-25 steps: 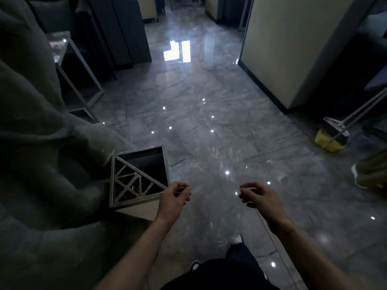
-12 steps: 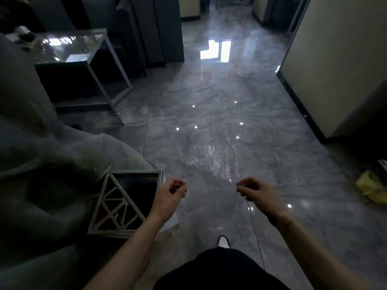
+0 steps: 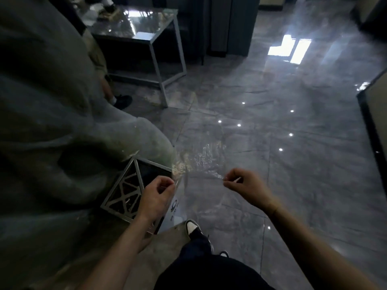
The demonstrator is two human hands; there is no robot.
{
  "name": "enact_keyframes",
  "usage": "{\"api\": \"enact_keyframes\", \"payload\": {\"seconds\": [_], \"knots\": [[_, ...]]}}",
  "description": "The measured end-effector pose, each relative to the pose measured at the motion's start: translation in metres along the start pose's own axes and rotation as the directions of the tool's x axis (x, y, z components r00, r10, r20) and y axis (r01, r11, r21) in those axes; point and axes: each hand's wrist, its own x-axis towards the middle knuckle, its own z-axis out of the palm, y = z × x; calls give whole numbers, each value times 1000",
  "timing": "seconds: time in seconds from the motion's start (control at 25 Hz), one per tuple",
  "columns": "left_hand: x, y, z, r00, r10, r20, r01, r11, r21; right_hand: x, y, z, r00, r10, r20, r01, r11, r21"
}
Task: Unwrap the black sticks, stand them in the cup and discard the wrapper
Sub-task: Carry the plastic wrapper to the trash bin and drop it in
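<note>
A clear plastic wrapper (image 3: 200, 160) is stretched between my two hands, and its crinkled film catches the light above them. My left hand (image 3: 156, 195) pinches its left edge, just over a square bin (image 3: 127, 191) with a metal lattice top. My right hand (image 3: 246, 185) pinches the right edge over the floor. A printed mark shows on the film below my left hand. No black sticks or cup can be made out; small items on the far table are too dark to tell.
A glass-topped metal-framed side table (image 3: 144, 36) stands ahead on the left. A sofa under grey cloth (image 3: 52, 114) fills the left side. Another person's leg and dark shoe (image 3: 122, 101) rest by the sofa. Glossy grey tile floor (image 3: 293, 164) spreads to the right; my own shoe (image 3: 191, 227) is below.
The view has swung left and closer to the side table and bin. Both hands stay pinched and apart, and the clear film between them now shows more plainly.
</note>
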Motion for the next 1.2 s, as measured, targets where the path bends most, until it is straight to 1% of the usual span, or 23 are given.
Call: {"api": "enact_keyframes", "payload": {"seconds": [0.24, 0.36, 0.44, 0.56, 0.64, 0.72, 0.8, 0.84, 0.92, 1.04, 1.2], "knots": [[14, -27, -44, 984, -64, -168, 63, 998, -14, 80, -46, 29, 968, -199, 155, 223, 962, -158], [23, -39, -62, 960, -123, -252, 114, 992, -51, 119, -64, 47, 931, -285, 229, 332, 921, -205], [27, -46, -74, 942, -138, -306, 126, 990, -56, 142, -75, 62, 904, -327, 275, 395, 886, -243], [28, -59, -85, 927, -164, -336, 160, 986, -38, 169, -84, 87, 866, -382, 322, 476, 828, -297], [24, -67, -83, 914, -217, -344, 222, 975, -25, 182, -86, 99, 839, -409, 360, 522, 792, -317], [17, -74, -75, 904, -266, -335, 282, 959, -1, 193, -84, 110, 812, -416, 409, 559, 756, -341], [11, -78, -62, 899, -299, -321, 319, 948, 11, 204, -79, 116, 783, -409, 469, 590, 725, -355], [9, -81, -55, 891, -308, -335, 329, 944, 7, 210, -76, 119, 764, -410, 497, 611, 707, -355], [5, -87, -40, 868, -318, -382, 356, 934, 33, 218, -70, 122, 733, -413, 541, 646, 673, -361], [4, -91, -15, 809, -385, -445, 457, 887, 63, 232, -60, 127, 646, -417, 639, 720, 612, -328], [12, -93, 15, 705, -509, -493, 575, 818, -22, 248, -57, 125, 531, -416, 738, 782, 575, -239]]}}
